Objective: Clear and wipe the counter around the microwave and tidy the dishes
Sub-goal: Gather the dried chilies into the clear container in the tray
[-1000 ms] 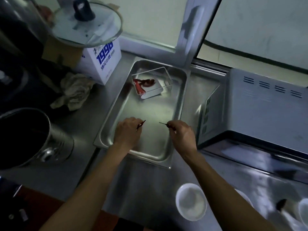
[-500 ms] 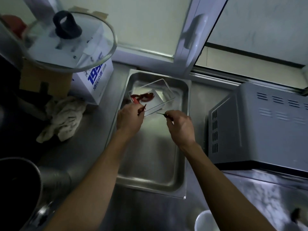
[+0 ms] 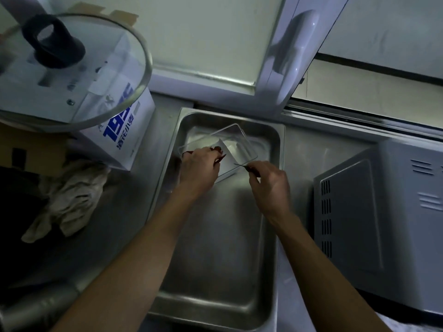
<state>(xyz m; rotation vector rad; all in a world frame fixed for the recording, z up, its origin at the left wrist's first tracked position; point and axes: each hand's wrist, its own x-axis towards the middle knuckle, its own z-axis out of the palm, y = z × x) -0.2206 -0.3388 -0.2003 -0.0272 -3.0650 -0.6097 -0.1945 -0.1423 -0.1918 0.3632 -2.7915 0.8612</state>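
The left hand (image 3: 197, 170) pinches a small dark red chili piece (image 3: 220, 159) at its fingertips, and the right hand (image 3: 269, 182) pinches another thin chili piece (image 3: 242, 166), the two tips pointing toward each other. Both pieces hover over the near edge of a clear plastic container (image 3: 237, 144), which lies in the far end of a steel tray (image 3: 215, 248). Right of the tray stands the microwave (image 3: 383, 224); to the left lie a crumpled rag (image 3: 69, 197) and a white box (image 3: 124, 130) under a glass lid (image 3: 72, 68).
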